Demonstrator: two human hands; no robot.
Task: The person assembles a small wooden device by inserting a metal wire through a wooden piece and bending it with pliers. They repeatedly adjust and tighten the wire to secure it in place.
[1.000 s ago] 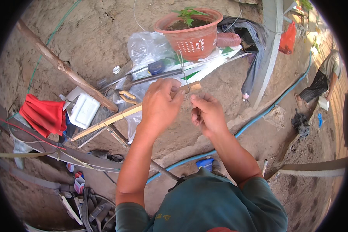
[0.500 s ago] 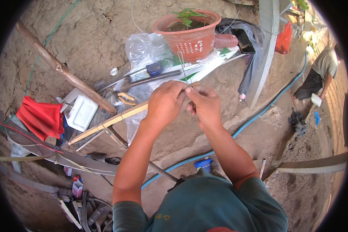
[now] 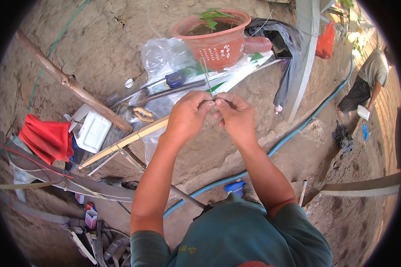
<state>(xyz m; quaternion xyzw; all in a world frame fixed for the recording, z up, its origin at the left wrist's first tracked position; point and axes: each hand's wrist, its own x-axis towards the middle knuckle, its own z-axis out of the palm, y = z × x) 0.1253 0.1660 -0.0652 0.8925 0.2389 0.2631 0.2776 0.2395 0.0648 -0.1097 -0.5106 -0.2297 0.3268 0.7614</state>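
At your far left a red cloth (image 3: 47, 140) hangs in folds, what lies under it hidden. A rough wooden pole (image 3: 67, 82) slants down to the right, close to a white foam box (image 3: 93, 132). From near the box, a pale wooden strip (image 3: 129, 140) rises toward you and passes behind your left forearm, its upper end lost behind your hands. Pliers (image 3: 143, 111) with yellow handles lie just above the strip, their jaws hard to make out, and a blue tape measure (image 3: 175, 79) sits farther up. Your left hand (image 3: 186, 116) is closed, thumb and fingers pinching a thin metal wire (image 3: 205, 71) near its lower end; whether it grips the strip too, you cannot tell. The wire stands up between your hands, its loop in front of a terracotta-coloured flowerpot (image 3: 216, 51), its lower end covered by fingertips. Your right hand (image 3: 237, 116) is also closed, thumb and fingers pinching the wire where the two hands meet. Beyond, a blue hose (image 3: 298, 133) curves past, and at far right another person (image 3: 367, 84), partly lost in the dark rim, holds a white container (image 3: 363, 112).
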